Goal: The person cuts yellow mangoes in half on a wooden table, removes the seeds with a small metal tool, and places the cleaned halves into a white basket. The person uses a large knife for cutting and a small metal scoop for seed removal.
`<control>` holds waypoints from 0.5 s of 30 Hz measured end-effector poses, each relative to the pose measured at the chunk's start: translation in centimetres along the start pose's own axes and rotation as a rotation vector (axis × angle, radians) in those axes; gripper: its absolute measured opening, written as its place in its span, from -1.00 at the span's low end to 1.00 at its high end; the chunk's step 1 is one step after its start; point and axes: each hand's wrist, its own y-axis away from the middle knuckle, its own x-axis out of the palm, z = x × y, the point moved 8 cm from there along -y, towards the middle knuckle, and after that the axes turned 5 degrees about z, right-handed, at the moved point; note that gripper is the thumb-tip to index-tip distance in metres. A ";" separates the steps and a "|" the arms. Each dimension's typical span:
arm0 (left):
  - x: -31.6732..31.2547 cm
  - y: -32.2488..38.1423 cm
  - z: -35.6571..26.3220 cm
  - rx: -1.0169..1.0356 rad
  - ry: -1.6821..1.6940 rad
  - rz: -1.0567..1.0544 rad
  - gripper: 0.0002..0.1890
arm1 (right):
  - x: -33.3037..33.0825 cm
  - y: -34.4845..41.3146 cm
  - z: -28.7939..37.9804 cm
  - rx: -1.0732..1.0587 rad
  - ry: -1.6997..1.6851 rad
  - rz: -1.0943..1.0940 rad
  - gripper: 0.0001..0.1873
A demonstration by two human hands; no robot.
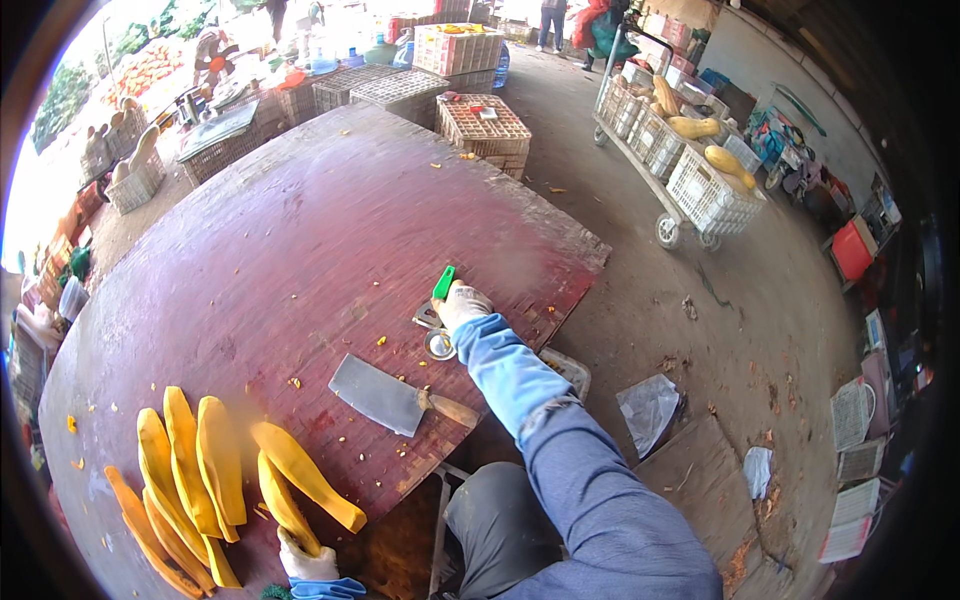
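My right hand, in a white work glove, reaches far forward over the red plywood tabletop. Its fingers are closed on a green-handled tool, whose working end I cannot make out. A flat metal piece and a small round metal dish lie beside that hand. My left hand, also gloved, grips the lower end of a peeled yellow squash piece. Another long squash piece lies against it. Several more peeled pieces are grouped to the left. A cleaver with a wooden handle rests between my hands.
Small squash scraps dot the tabletop. Plastic crates stand beyond its far edge. On the right, a wheeled cart carries crates of whole squash. Plastic sheeting lies on the floor. People stand in the background.
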 end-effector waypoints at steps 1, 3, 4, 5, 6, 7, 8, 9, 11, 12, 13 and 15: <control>-0.5 0.0 0.0 -0.046 0.084 0.050 -0.16 | 0.3 -1.0 0.0 0.072 -0.007 0.019 -0.36; -0.8 -0.6 -0.6 -0.118 0.270 0.159 -0.10 | -0.1 -2.1 0.5 0.098 0.027 0.040 -0.27; -2.0 -0.3 -1.9 -0.105 0.242 0.132 -0.11 | 0.2 -2.5 1.3 0.096 0.055 0.050 -0.24; -2.2 -0.4 -1.8 -0.128 0.234 0.123 -0.11 | 0.6 -3.3 1.5 0.106 0.067 0.048 -0.23; -2.3 -0.2 -1.2 -0.157 0.222 0.117 -0.11 | 0.7 -3.2 1.9 0.074 0.032 0.061 -0.33; -2.4 -0.1 -0.5 -0.184 0.208 0.112 -0.10 | 0.8 -3.1 1.9 0.073 -0.027 0.090 -0.38; -1.6 0.1 1.1 -0.214 0.305 0.116 -0.07 | 0.8 -3.0 1.9 0.073 -0.087 0.118 -0.42; -1.8 -0.1 0.7 -0.237 0.283 0.137 -0.07 | 0.3 -2.8 1.8 0.077 -0.149 0.137 -0.46; -2.7 -0.2 -0.2 -0.283 0.238 0.178 -0.06 | 0.9 -3.4 0.5 0.105 -0.184 0.056 -0.54; -3.1 0.0 -0.2 -0.278 0.222 0.134 -0.08 | 0.7 -2.5 0.8 0.112 -0.197 0.079 -0.54; -3.4 0.1 -0.1 -0.296 0.216 0.141 -0.08 | 0.4 -1.4 1.2 0.118 -0.209 0.103 -0.54; -3.8 0.2 -0.3 -0.326 0.214 0.160 -0.09 | 0.2 -0.5 1.2 0.109 -0.188 0.121 -0.53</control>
